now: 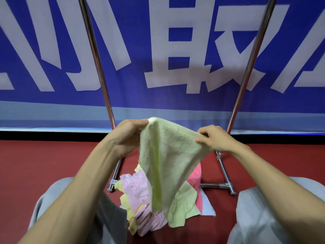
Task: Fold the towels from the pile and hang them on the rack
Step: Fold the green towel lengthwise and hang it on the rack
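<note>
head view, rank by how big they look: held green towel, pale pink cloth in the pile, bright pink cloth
1. held green towel, largest, though nearest the camera
2. pale pink cloth
3. bright pink cloth, mostly covered, so only its visible strip counts

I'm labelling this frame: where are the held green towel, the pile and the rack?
green towel (165,152), head view, middle of the hanging cloth.
pile (135,187), head view, pink cloth at its left.
rack (249,67), head view, right upright pole.

red floor (52,164), towel pile (139,189), metal rack feet (226,185)
</note>
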The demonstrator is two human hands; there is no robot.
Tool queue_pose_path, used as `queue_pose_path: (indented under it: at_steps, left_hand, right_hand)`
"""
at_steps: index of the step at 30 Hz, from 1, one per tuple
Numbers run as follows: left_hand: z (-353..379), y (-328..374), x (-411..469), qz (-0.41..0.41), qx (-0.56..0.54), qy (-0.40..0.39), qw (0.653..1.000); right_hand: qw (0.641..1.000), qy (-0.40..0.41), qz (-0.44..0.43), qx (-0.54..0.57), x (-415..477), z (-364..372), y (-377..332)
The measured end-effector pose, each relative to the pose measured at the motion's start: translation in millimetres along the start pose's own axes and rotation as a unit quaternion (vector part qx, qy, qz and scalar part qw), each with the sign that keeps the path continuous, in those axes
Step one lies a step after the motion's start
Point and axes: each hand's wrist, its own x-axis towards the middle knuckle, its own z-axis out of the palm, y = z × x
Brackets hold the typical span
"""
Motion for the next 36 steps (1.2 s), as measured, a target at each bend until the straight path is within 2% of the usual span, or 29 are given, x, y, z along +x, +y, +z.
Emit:
queue_pose_path:
  at_steps: [4, 7, 10, 12, 14, 18, 21, 23, 32, 36]
  left_hand:
    - [-5, -2, 1, -0.004, -0.007, 0.011, 1.000]
    - [-5, 0, -4, 0.046, 0.011, 0.082, 0.995]
    - [-5, -4, -1, 0.100, 0.049, 0.166, 0.980]
    - [-2, -8, 1, 0.108, 0.053, 0.188, 0.975]
    - [3, -13, 3, 0.099, 0.063, 0.203, 0.972]
    - [20, -29, 9, 0.062, 0.042, 0.175, 0.982]
    - [30, -34, 11, 0.038, 0.006, 0.146, 0.988]
    - [34, -35, 12, 0.025, -0.023, 0.134, 0.990]
    - [42, -43, 11, 0.017, -0.078, 0.112, 0.990]
    - [40, -42, 12, 0.020, -0.104, 0.118, 0.987]
  right_hand:
    - [1.000, 0.005, 0.019, -0.016, 1, 0, 7]
    - [0.998, 0.005, 0.050, -0.034, 0, 2, 12]
    - [0.996, 0.028, 0.079, -0.001, -1, 0, 8]
    - [0.992, 0.049, 0.106, 0.055, -3, -4, 0]
    - [0.978, 0.052, 0.126, 0.157, -8, -7, -11]
    - [0.922, 0.022, 0.122, 0.366, -15, -3, -37]
    - [0.889, 0.026, 0.138, 0.436, -16, 0, -49]
    - [0.879, 0.037, 0.142, 0.453, -16, 3, -54]
    - [0.937, 0.022, 0.061, 0.342, -22, 24, -71]
    - [0.927, -0.014, 0.015, 0.374, -27, 20, -74]
